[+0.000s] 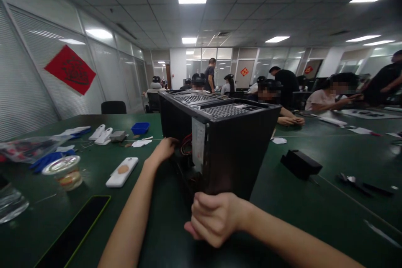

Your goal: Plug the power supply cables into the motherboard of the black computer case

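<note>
A black computer case (241,155) stands on the green table in front of me, its perforated metal face turned up. Through its open side show red and black cables (186,144) and a silver power supply (198,142) with a pale label. My left hand (166,148) grips the case's far left edge, some fingertips hidden by it. At the near lower corner, my right hand (215,217) is closed with its fingers curled against the case edge; the exact contact is partly hidden.
To the left lie a dark phone with a green rim (75,230), a white case (122,172), a lidded plastic cup (64,171) and a blue tray (140,128). On the right lie a black box-shaped part (301,163) and dark tools (364,184). People sit beyond the case.
</note>
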`<move>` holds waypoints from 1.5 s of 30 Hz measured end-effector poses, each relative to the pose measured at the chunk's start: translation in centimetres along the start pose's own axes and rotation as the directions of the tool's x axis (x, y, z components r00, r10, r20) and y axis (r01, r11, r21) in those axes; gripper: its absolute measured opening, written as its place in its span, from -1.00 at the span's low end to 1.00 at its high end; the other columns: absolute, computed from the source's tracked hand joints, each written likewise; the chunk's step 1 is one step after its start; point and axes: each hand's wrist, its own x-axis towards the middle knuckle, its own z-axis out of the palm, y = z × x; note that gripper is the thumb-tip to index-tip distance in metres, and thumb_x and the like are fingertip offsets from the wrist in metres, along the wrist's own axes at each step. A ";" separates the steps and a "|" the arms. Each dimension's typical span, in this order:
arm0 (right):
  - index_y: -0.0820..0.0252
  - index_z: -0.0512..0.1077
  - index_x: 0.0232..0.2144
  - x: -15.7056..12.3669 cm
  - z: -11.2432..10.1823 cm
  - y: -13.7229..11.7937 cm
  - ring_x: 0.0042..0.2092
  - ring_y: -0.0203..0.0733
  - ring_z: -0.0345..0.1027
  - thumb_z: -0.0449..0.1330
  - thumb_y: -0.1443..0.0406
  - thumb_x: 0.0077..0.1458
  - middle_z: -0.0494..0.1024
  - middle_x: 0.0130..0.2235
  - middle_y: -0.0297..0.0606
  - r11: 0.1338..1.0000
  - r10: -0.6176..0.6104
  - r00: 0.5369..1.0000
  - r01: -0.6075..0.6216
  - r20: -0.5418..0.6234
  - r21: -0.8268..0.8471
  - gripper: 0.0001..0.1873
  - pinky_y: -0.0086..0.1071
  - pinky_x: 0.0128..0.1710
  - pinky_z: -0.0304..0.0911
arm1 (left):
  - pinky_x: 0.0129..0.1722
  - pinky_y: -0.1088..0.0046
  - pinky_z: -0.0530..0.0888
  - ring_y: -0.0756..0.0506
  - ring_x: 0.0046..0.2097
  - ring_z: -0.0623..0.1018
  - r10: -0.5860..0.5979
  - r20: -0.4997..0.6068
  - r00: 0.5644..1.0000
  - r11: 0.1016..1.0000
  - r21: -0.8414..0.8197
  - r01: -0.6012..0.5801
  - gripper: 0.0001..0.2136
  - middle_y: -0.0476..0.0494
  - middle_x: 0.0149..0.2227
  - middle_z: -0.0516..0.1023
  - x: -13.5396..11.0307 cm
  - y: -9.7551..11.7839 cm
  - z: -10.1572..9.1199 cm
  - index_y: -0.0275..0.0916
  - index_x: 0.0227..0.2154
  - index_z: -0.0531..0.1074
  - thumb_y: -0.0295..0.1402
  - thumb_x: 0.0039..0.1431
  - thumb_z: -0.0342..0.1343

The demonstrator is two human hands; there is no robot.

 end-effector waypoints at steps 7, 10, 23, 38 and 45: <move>0.14 0.36 -0.60 -7.1 -1.1 2.7 -0.39 -0.27 0.32 0.09 0.27 0.22 0.45 -0.50 -0.34 0.999 0.003 1.000 -0.003 0.002 -0.041 -0.66 -0.32 -0.10 0.26 | 0.13 0.21 0.36 -0.24 -0.11 0.60 0.175 0.126 0.977 0.972 0.139 -0.192 -0.41 -0.30 -0.23 0.66 -0.1 1.4 0.0 -0.28 -0.31 0.62 0.07 0.40 -0.18; 0.09 0.39 -0.58 -10.6 -1.8 3.9 -0.31 -0.25 0.33 0.03 0.26 0.24 0.48 -0.46 -0.35 0.995 0.051 0.995 -0.043 0.084 -0.090 -0.65 -0.32 -0.12 0.23 | 0.14 0.18 0.36 -0.28 -0.01 0.57 0.227 0.157 0.961 0.950 0.182 -0.254 -0.42 -0.31 -0.11 0.64 -0.1 2.5 0.1 -0.28 -0.16 0.60 0.15 0.31 -0.06; 0.08 0.55 -0.37 -14.9 -5.9 3.4 -0.19 -0.20 0.35 0.10 0.23 0.27 0.57 -0.34 -0.31 0.935 0.354 0.811 -0.313 0.466 -0.166 -0.75 -0.25 -0.03 0.16 | -0.06 0.33 0.49 -0.30 0.04 0.60 -0.062 0.408 0.911 0.944 0.319 -0.079 -0.61 -0.34 0.03 0.61 -1.8 8.2 -3.0 -0.23 0.04 0.56 -0.15 0.24 0.19; 0.27 0.54 0.00 -17.3 0.1 2.6 -0.31 -0.23 0.33 0.10 0.30 0.26 0.63 -0.21 -0.17 0.793 0.608 0.688 -0.497 0.397 -0.353 -0.66 -0.27 -0.29 0.03 | -0.09 0.27 0.49 -0.33 0.00 0.61 0.117 0.262 0.958 0.914 0.349 -0.207 -0.58 -0.33 0.00 0.62 -1.3 8.0 0.6 -0.18 0.02 0.54 -0.02 0.25 0.12; 0.24 0.57 -0.25 -19.7 1.3 5.0 -0.40 -0.25 0.24 0.08 0.23 0.31 0.56 -0.40 -0.25 0.709 0.705 0.615 -0.586 0.353 -0.393 -0.71 -0.28 -0.30 -0.05 | -0.14 0.23 0.50 -0.35 -0.07 0.63 0.094 0.151 0.984 0.903 0.403 -0.148 -0.57 -0.33 -0.16 0.66 -0.4 9.1 2.6 -0.21 -0.09 0.57 0.03 0.27 0.07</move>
